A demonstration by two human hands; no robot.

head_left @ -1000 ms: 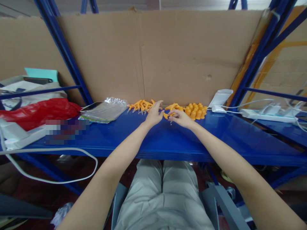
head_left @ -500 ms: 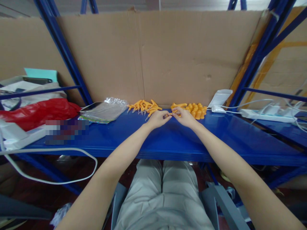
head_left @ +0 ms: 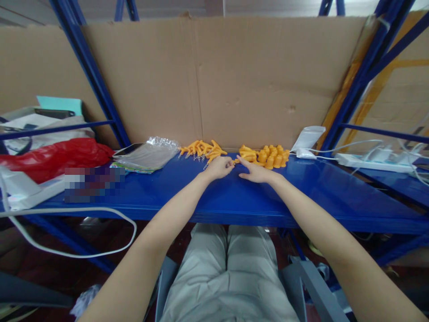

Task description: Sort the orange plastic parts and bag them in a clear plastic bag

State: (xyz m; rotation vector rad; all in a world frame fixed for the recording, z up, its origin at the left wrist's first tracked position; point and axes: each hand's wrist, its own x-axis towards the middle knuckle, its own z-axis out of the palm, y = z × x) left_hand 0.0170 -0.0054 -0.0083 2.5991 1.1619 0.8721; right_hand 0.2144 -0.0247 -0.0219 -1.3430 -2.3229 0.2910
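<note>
My left hand rests on the blue shelf with its fingers curled in a pinch on a small orange piece with a thin metal chain. My right hand lies just to its right, fingers stretched flat toward the left hand, holding nothing that I can see. Behind the left hand is a heap of orange claw-shaped pieces with chains. Behind the right hand lie a few more orange claws and a cluster of small orange cone-shaped pieces.
A stack of clear plastic bags lies left of the orange heap, beside a red plastic bag. A white pouch, cables and a power strip sit at the right. A cardboard sheet backs the shelf. A white cable loops at the left.
My hands drew back from the orange heaps toward the shelf's middle and met. My right hand then let go and flattened out, while my left kept the small orange piece.
</note>
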